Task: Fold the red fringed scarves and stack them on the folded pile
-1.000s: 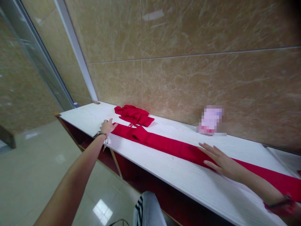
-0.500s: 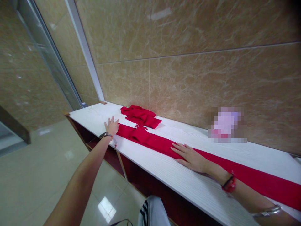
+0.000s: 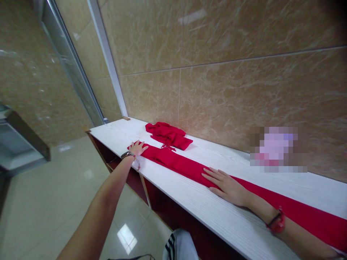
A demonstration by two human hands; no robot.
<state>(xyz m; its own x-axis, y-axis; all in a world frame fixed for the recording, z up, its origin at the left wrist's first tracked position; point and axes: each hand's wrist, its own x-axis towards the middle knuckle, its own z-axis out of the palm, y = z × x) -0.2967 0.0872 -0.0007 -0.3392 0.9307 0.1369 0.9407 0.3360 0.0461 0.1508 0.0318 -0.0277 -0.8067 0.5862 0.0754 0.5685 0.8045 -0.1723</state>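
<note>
A long red scarf (image 3: pixel 181 164) lies stretched out along a white cabinet top, running off past the right edge of the view. Near its far left end, my left hand (image 3: pixel 137 148) rests flat on the cloth with fingers spread. Farther right, my right hand (image 3: pixel 226 185) lies palm down with its fingers on the scarf, also open. Some loose folds show in the cloth between the two hands. Behind the strip, close to the wall, sits a crumpled red fringed cloth (image 3: pixel 170 135).
The white cabinet top (image 3: pixel 114 130) runs along a tan marble-tiled wall (image 3: pixel 230 94), with dark red open compartments (image 3: pixel 173 213) below. A pixelated pinkish item (image 3: pixel 275 146) stands at the wall on the right. A small brown block (image 3: pixel 126 118) sits at the far corner.
My left hand has settled onto the scarf's left end, and a bit of red now shows beyond its fingers. My right hand stays on the cloth. The whole view has shifted slightly.
</note>
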